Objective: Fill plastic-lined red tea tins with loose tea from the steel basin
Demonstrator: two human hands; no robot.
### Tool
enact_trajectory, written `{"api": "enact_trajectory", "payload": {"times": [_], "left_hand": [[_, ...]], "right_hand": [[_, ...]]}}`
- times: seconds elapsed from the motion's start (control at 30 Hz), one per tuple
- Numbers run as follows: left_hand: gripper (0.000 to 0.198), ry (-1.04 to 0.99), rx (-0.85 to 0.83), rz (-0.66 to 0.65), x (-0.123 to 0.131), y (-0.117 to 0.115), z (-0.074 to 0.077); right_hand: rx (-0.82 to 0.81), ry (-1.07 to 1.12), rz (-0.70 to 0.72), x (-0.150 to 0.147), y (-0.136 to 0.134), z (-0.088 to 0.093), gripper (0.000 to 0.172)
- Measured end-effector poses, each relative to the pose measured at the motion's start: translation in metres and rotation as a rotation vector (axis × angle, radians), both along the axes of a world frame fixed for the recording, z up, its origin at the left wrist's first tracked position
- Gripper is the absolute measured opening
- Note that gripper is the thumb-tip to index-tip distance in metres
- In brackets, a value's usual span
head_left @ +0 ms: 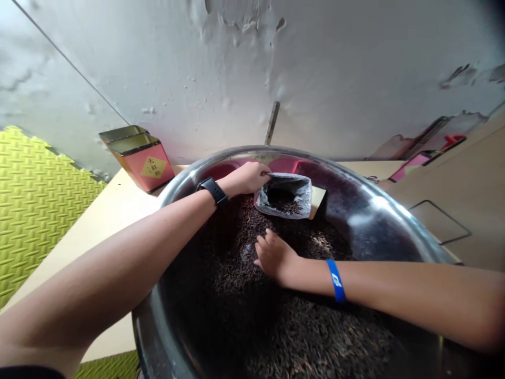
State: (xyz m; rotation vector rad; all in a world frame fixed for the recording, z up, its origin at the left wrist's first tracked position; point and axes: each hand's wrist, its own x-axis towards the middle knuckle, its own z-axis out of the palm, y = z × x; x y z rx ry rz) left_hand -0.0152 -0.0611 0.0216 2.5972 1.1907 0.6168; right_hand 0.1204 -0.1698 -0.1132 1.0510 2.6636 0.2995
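A wide steel basin (394, 210) fills the middle of the view, heaped with dark loose tea leaves (276, 316). My left hand (248, 176), black watch on the wrist, pinches the rim of a small silvery bag (302, 192) that stands open in the leaves at the basin's far side; the bag holds some leaves. My right hand (274, 255), blue band on the wrist, is curled down into the leaves just in front of the bag, fingers closed over a scoop of them.
A pink and gold tea tin (144, 160) stands open on the pale tabletop (102, 221) at the back left. Yellow-green foam matting (35, 195) lies left of the table. A peeling white wall rises behind. Pink items (422, 158) lie at the right.
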Motion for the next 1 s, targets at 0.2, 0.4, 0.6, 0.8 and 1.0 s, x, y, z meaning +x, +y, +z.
{"api": "enact_trajectory", "payload": {"times": [0.2, 0.4, 0.6, 0.8, 1.0], "left_hand": [[0.029, 0.023, 0.016, -0.011, -0.001, -0.004, 0.003], [0.028, 0.014, 0.026, -0.02, -0.003, 0.0, 0.0], [0.029, 0.002, 0.038, -0.03, -0.003, 0.002, -0.003], [0.031, 0.017, 0.075, -0.031, -0.003, 0.007, -0.005], [0.032, 0.023, 0.075, -0.048, -0.004, 0.009, -0.006]], "right_hand": [[-0.15, 0.183, -0.164, -0.018, -0.003, -0.002, 0.055], [-0.183, 0.385, -0.289, -0.03, 0.032, -0.012, 0.05], [-0.258, 0.454, -0.44, -0.059, 0.07, -0.025, 0.057], [-0.344, 0.528, -0.321, -0.075, 0.083, -0.019, 0.063], [-0.456, 0.527, -0.109, -0.072, 0.068, -0.013, 0.067]]}}
